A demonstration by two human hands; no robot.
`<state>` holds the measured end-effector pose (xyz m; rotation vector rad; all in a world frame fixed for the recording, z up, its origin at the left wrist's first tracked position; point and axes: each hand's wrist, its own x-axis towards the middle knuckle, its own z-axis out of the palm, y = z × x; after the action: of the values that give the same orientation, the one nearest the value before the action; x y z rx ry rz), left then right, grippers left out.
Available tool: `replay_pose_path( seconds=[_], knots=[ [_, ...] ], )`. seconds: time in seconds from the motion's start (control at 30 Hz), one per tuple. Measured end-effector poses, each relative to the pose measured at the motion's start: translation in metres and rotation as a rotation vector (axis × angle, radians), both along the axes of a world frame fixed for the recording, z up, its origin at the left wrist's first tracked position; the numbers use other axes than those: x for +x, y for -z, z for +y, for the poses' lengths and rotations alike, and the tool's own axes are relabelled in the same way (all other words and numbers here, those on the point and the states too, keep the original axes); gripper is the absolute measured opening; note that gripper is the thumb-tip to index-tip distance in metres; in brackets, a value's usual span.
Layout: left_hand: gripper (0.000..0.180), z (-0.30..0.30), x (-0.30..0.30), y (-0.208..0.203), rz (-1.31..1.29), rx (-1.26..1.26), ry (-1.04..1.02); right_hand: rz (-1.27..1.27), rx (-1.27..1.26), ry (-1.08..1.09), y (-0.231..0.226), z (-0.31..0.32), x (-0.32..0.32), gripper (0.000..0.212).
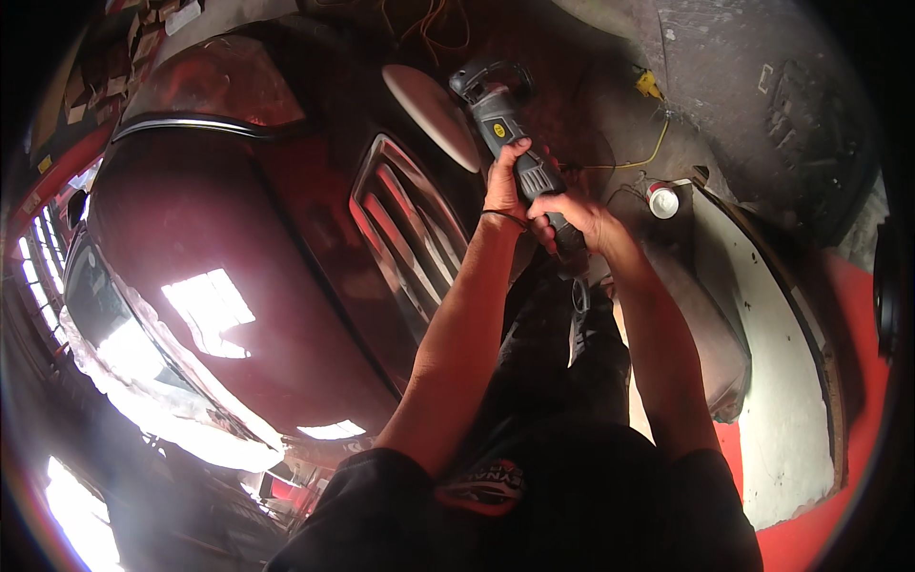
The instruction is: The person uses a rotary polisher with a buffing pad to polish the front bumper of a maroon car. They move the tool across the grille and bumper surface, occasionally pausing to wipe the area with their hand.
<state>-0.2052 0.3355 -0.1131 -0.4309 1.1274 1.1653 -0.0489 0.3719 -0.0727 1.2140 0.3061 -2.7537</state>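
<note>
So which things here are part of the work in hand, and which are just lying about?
In use:
- grey polisher, gripped by the left hand and right hand
- its pale round pad
- dark red car hood and chrome grille beside the pad

Lying about:
- small white and red container on the floor
- yellow cord

- The car hood was dark red painted metal, glossy enough to mirror bright window patches.
- The grille had shiny chrome-like slats.
- The polisher had a matt grey plastic body, ribbed where the left hand and right hand gripped it.
- Its pad looked soft, pale and foam-like.
- The floor was rough, dull concrete.
- The person's shirt was black matt cloth.
</note>
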Motion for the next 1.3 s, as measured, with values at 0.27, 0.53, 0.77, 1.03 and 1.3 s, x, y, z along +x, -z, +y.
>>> replay_pose_path(
  seconds=[0.27,0.53,0.77,1.03,1.3],
  knots=[
    [0.062,-0.036,-0.001,-0.019,-0.177,0.124,0.055,-0.194,0.253,-0.018,-0.04,-0.033,-0.006,0.018],
    [0.069,-0.101,0.038,0.002,0.037,-0.269,0.207,-0.261,-0.007,0.108,-0.006,-0.128,0.038,0.012],
    [0.061,-0.159,0.062,0.015,0.003,-0.244,0.234,-0.506,0.216,0.087,0.017,-0.216,0.045,0.015],
    [0.07,-0.152,0.041,0.016,-0.003,0.065,0.245,-0.588,0.777,0.123,0.02,-0.217,0.027,0.036],
    [0.083,-0.109,0.023,0.003,0.06,0.241,0.211,-0.624,1.026,0.206,0.03,-0.181,0.007,0.036]
  ],
)
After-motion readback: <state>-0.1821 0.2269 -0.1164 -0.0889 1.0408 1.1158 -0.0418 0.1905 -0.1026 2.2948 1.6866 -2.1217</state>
